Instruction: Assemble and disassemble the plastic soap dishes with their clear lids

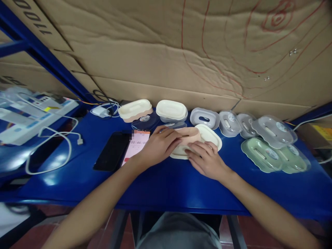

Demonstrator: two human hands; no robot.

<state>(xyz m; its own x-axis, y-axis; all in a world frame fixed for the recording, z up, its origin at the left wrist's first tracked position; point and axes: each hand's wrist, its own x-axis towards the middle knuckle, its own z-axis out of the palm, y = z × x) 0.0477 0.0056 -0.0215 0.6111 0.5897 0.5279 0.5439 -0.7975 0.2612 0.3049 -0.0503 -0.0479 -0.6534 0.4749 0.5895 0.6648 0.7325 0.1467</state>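
A peach oval plastic box part (pixel 190 132) with a slot in it sits between my hands at mid-table. My left hand (pixel 162 144) is closed on its left side, fingertips near the slot. At its front right rests my right hand (pixel 206 159), fingers bent against the part and the cream piece below. Under the peach part, a shallow cream oval tray (pixel 178 154) shows its front rim. Another cream oval piece (pixel 214 137) lies just behind my right hand. My fingers partly hide the contact points.
Behind stand cream-topped boxes (pixel 171 109), a clear lid (pixel 145 121) and a grey slotted box (pixel 204 117). Grey lidded boxes (pixel 273 130) and green ones (pixel 261 155) are at right. Two phones lie left, one dark (pixel 111 151), one lit (pixel 135 147); a white cable (pixel 70 148) loops beyond.
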